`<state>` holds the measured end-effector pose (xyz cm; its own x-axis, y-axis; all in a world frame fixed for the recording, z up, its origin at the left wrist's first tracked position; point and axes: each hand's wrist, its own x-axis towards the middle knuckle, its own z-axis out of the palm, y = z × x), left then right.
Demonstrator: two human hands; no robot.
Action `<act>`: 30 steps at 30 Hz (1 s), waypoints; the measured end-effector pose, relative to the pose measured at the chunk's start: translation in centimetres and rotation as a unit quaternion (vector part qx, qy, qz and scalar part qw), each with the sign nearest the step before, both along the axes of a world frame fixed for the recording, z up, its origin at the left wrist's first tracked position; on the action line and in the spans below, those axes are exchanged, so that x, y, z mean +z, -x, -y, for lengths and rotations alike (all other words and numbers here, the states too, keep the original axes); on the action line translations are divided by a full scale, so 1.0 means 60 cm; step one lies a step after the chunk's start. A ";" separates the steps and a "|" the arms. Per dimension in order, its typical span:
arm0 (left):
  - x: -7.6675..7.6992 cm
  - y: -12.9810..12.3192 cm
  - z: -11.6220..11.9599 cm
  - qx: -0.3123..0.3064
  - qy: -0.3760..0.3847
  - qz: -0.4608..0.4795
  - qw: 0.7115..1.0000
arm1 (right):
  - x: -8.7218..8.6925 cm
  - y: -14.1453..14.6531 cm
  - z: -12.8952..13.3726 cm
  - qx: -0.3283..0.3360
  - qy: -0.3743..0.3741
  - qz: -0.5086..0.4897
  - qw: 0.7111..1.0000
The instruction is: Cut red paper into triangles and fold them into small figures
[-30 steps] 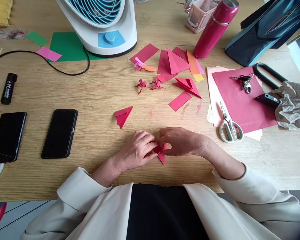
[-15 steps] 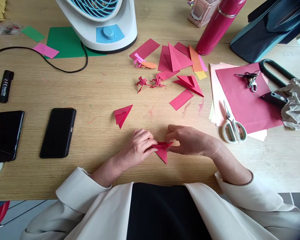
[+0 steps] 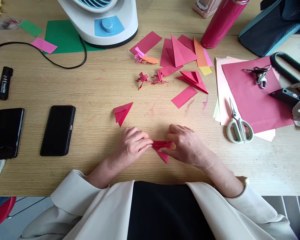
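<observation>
A small red folded paper [image 3: 162, 153] lies near the table's front edge, its pointed end toward me. My left hand [image 3: 133, 145] pinches its left corner between thumb and fingers. On the right side, my right hand [image 3: 183, 145] grips the paper, thumb lying across it and fingers curled behind; they hide its right corner. A second red folded paper [image 3: 123, 113] rests just beyond my left hand. Farther off stand two small red origami figures [image 3: 151, 78] with thin legs, beside a pink and orange paper figure [image 3: 146, 58].
Red paper pieces [image 3: 181, 53] lie at the back. White-handled scissors [image 3: 240, 130] rest by stacked sheets [image 3: 255, 100] at right. A phone [image 3: 58, 130], a dark device [image 3: 7, 133] and a black marker [image 3: 5, 82] are at left. A fan [image 3: 110, 30] and a red bottle [image 3: 222, 25] stand behind.
My right thumb has moved left and down over the paper. My left hand has drawn slightly left to the paper's corner. The whole view has shifted a little.
</observation>
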<state>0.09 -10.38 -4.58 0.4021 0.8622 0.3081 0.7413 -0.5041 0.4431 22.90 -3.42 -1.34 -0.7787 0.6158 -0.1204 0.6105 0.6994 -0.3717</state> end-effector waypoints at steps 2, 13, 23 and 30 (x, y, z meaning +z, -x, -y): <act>-0.001 0.007 0.001 0.008 0.000 0.006 1.000 | 0.000 0.000 0.001 0.001 -0.003 0.002 1.000; -0.001 0.004 0.000 0.047 0.037 0.030 0.998 | 0.003 -0.001 0.006 -0.009 -0.004 0.010 1.000; 0.004 0.002 0.002 0.064 0.076 0.012 0.995 | -0.005 -0.003 0.006 -0.030 0.019 -0.015 0.999; 0.006 -0.004 0.002 0.073 0.083 -0.025 0.994 | -0.011 -0.007 0.004 -0.032 0.033 -0.028 0.999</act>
